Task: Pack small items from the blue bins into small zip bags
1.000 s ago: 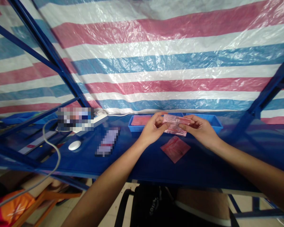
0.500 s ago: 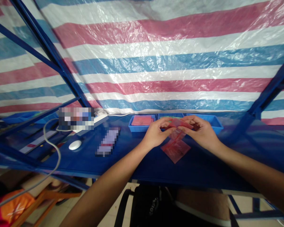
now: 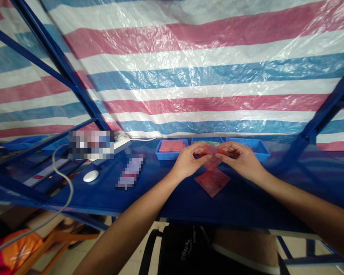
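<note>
Between my two hands is a small red see-through plastic bag [image 3: 211,162], held up above the table. My left hand [image 3: 191,157] pinches its left side between thumb and fingers. At its right side my right hand [image 3: 237,156] grips it the same way, thumb toward me. Below them a second red plastic bag [image 3: 212,183] lies flat on the blue table, turned like a diamond. Whether anything is inside the held bag I cannot tell. Just behind my hands stands a middle blue bin [image 3: 206,139] with green items, partly covered by my fingers.
A left blue bin [image 3: 172,156] holds a stack of pinkish-red pieces [image 3: 172,145]. The right blue bin [image 3: 259,147] is partly behind my right hand. Leftward lie a blurred-out phone-like object [image 3: 131,172], a white oval object [image 3: 91,176] and a cable [image 3: 71,187]. Another person [image 3: 25,244] sits at lower left.
The upper part of the held bag has dropped and narrowed between my fingers, and more green shows in the middle bin. My hands have shifted only slightly; the bag on the table stays put.
</note>
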The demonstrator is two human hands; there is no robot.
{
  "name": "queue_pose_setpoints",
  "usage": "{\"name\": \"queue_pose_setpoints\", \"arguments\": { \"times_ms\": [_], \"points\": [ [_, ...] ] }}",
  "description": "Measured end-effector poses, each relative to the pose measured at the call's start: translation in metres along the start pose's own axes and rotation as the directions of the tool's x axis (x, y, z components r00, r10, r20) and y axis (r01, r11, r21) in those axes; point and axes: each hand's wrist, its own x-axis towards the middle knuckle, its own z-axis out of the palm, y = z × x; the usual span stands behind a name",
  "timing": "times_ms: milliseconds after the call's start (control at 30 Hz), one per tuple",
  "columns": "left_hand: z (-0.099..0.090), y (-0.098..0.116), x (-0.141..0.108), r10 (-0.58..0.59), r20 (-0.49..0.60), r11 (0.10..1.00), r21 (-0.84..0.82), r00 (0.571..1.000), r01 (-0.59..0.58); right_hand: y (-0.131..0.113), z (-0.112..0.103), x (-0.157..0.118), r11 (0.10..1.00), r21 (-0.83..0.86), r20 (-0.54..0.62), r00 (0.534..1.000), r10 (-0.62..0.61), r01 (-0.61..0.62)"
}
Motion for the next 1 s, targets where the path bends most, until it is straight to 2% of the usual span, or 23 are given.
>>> {"name": "queue_pose_setpoints", "arguments": {
  "times_ms": [133,267,433,500,533,600,633,700,833,900,1000],
  "points": [
    [0.000,0.003,0.000,-0.015,-0.008,1.000,0.002,1.000,0.015,0.000,0.000,-0.001,1.000,-0.001,0.008,1.000,0.007,-0.007],
    [-0.001,0.004,0.001,-0.015,-0.001,0.997,-0.072,1.000,0.015,0.003,-0.001,0.000,1.000,0.002,0.006,1.000,0.012,-0.012],
    [-0.002,0.000,0.003,-0.012,-0.025,0.991,-0.132,1.000,0.008,-0.001,-0.001,0.001,0.999,-0.046,-0.049,0.999,0.006,-0.009],
    [-0.003,0.001,0.002,0.026,-0.070,0.999,-0.036,0.997,-0.028,-0.005,-0.001,0.002,0.999,-0.040,-0.059,0.998,0.021,-0.024],
    [-0.003,0.003,0.001,0.075,-0.115,0.996,0.062,0.991,-0.068,-0.006,-0.001,0.002,0.999,-0.028,-0.071,0.997,0.028,-0.030],
    [-0.003,0.009,-0.002,0.226,-0.196,0.938,0.307,0.954,-0.159,-0.007,-0.001,0.003,0.999,0.004,-0.111,0.993,0.039,-0.038],
    [-0.003,0.012,-0.004,0.302,-0.198,0.889,0.411,0.933,-0.200,-0.007,-0.001,0.003,0.999,0.018,-0.128,0.991,0.044,-0.042],
    [-0.001,0.019,-0.007,0.390,-0.123,0.814,0.510,0.913,-0.279,-0.007,-0.002,0.002,0.998,0.038,-0.138,0.989,0.054,-0.049],
    [0.009,0.023,-0.013,0.382,0.075,0.792,0.487,0.921,-0.368,-0.007,0.000,-0.001,0.997,0.071,-0.056,0.997,0.044,-0.040],
    [0.014,0.020,-0.013,0.361,0.096,0.804,0.471,0.928,-0.362,-0.008,0.002,-0.003,0.995,0.083,-0.009,0.999,0.051,-0.050],
    [0.017,0.017,-0.013,0.329,0.058,0.825,0.468,0.943,-0.317,-0.010,0.002,-0.004,0.988,0.127,0.031,0.996,0.088,-0.091]
  ]
}}
